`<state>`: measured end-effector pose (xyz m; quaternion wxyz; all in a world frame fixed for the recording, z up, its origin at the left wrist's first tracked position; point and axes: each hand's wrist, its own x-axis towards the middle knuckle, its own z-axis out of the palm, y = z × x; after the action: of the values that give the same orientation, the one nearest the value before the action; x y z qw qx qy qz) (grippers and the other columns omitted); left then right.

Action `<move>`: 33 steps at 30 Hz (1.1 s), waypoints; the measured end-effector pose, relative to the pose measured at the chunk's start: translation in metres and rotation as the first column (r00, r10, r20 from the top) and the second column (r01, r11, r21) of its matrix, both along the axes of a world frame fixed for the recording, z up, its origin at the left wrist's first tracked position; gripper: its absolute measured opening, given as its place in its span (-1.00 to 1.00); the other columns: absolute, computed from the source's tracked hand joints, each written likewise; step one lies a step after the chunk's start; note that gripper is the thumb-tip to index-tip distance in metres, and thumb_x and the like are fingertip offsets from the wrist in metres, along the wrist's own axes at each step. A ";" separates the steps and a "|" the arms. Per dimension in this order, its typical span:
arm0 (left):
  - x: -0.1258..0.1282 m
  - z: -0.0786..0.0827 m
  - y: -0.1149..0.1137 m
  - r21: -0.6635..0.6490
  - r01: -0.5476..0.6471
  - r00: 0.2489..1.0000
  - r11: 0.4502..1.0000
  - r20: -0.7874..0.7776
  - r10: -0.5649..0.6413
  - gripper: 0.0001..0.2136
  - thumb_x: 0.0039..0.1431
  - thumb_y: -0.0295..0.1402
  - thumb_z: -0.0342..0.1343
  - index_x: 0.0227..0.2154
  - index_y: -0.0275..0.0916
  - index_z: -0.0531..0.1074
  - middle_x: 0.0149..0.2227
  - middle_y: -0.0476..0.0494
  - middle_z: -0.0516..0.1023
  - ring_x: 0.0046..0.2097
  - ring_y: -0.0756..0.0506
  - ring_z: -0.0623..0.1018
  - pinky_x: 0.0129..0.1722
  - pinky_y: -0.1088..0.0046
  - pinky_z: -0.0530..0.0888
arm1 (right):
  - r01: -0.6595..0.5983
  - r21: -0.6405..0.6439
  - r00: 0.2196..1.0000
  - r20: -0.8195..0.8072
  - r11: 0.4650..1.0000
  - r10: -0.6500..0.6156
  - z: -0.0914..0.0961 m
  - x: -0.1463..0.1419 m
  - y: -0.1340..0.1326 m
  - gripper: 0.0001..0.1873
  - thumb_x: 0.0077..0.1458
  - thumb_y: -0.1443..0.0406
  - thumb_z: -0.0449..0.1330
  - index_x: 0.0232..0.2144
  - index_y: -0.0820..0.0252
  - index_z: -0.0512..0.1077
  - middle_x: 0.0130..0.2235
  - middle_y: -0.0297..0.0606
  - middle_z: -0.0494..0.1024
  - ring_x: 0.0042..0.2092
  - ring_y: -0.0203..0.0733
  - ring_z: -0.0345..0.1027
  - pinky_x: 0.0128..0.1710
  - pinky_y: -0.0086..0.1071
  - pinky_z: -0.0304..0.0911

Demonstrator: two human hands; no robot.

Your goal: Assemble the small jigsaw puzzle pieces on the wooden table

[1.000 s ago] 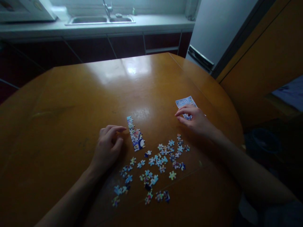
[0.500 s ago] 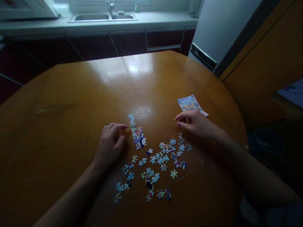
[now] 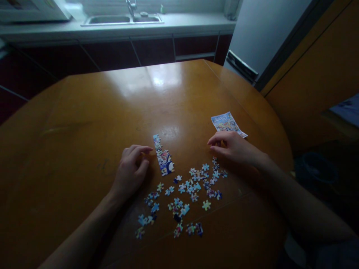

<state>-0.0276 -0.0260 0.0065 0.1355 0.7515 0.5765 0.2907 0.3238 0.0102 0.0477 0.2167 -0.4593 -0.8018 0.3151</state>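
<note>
My left hand [image 3: 132, 163] rests on the table just left of a joined strip of jigsaw puzzle [image 3: 163, 157]. Its index finger points at the strip's left edge, the thumb is apart from it, and nothing is held. The strip runs away from me, wider at its near end, with a dark blue and white patch there. My right hand [image 3: 230, 146] lies to the right, fingers loosely bent and thumb apart, with no piece visible in it. Just beyond it is a small printed picture sheet [image 3: 226, 122]. Loose jigsaw pieces [image 3: 189, 186] lie scattered between my forearms.
The wooden table [image 3: 112, 112] has a rounded edge. Past it are a counter [image 3: 193, 21] with a double sink [image 3: 108, 20] and a faucet [image 3: 131, 8]. A pale fridge [image 3: 260, 33] stands at the back right. A dim bin-like tub [image 3: 316, 168] is on the floor at right.
The view has shifted very slightly. Both hands, the strip and the loose pieces keep their places.
</note>
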 end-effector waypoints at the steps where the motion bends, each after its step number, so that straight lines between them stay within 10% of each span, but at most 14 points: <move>1: 0.000 0.000 0.000 -0.001 0.000 1.000 1.000 0.000 0.000 -0.78 0.16 -0.48 -0.01 -0.18 -0.15 0.44 -0.19 -0.12 0.48 -0.09 -0.20 0.45 -0.08 0.18 0.42 | -0.022 -0.006 1.000 0.010 1.000 0.022 0.001 0.000 0.000 -0.92 0.13 0.33 0.25 -0.32 0.14 0.57 -0.35 -0.24 0.58 -0.34 -0.19 0.41 -0.32 -0.30 0.29; 33: 0.002 0.000 -0.001 0.019 0.010 1.000 1.000 0.021 -0.010 -0.80 0.18 -0.51 -0.02 -0.19 -0.18 0.44 -0.21 -0.12 0.48 -0.11 -0.19 0.43 -0.11 0.19 0.41 | -0.297 -0.022 0.955 -0.010 0.955 0.296 -0.005 -0.021 -0.016 -0.87 0.24 0.34 0.17 -0.22 0.20 0.54 -0.20 -0.21 0.52 -0.24 -0.27 0.38 -0.21 -0.36 0.29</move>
<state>-0.0258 -0.0273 0.0067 0.1360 0.7525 0.5685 0.3034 0.3025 -0.0059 0.0428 0.1644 -0.3352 -0.8572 0.3548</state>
